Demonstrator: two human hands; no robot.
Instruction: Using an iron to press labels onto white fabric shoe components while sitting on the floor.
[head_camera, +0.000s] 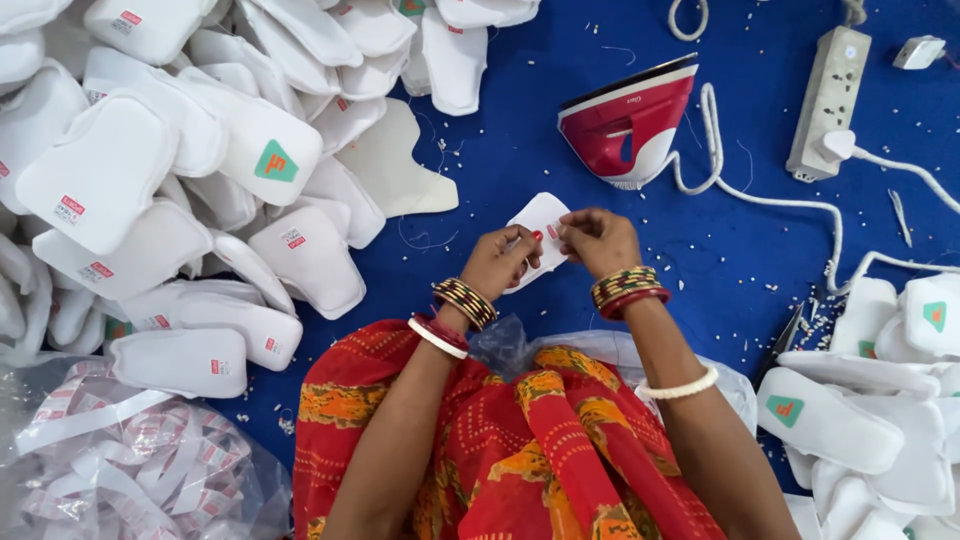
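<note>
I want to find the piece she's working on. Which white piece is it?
Start at the red and white iron on the blue cloth. Just below it, both hands, left hand and right hand, pinch one small white piece with their fingers. It is the only piece lifted in hands; the others lie in heaps.

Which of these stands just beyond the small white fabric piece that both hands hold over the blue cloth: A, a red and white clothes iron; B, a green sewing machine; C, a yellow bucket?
A: the red and white clothes iron stands upright just past the small white fabric piece pinched between the left hand and right hand.
</note>
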